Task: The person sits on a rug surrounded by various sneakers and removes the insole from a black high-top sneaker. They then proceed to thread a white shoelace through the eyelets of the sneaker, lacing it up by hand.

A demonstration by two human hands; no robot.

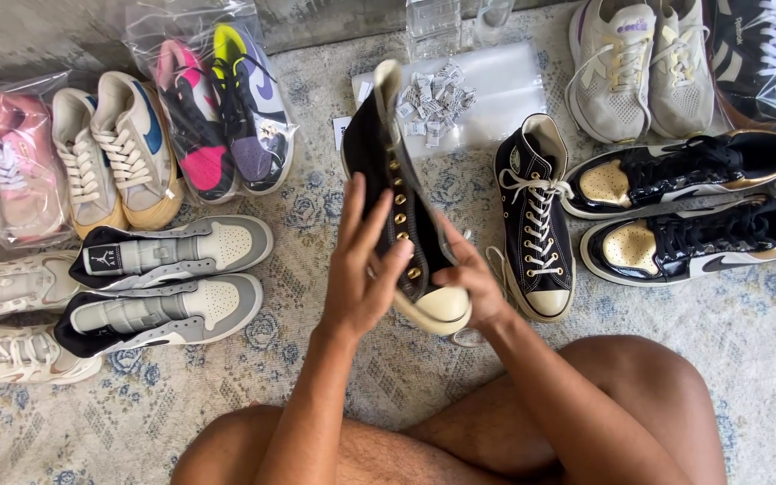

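Black high-top sneaker (403,202) with gold eyelets and a cream toe cap is held up off the rug (747,332), in the middle of the scene, toe toward the near side and its open collar pointing far. It sits between the two hands: the left hand (363,269) is spread against its left side, fingers loosely extended along the canvas, while the right hand (471,278) is curled around the toe end from the right, gripping near the sole. Its laced matching sneaker (536,220) lies on the rug just right of the held shoe. Further right lie two glossy black and gold sneakers (684,202). On the left, a grey and white strapped pair (168,283) rests near a bagged pink and purple pair (217,108). Beyond the held shoe, a small heap of folded paper tags (433,99) sits on a clear plastic bag (509,90).
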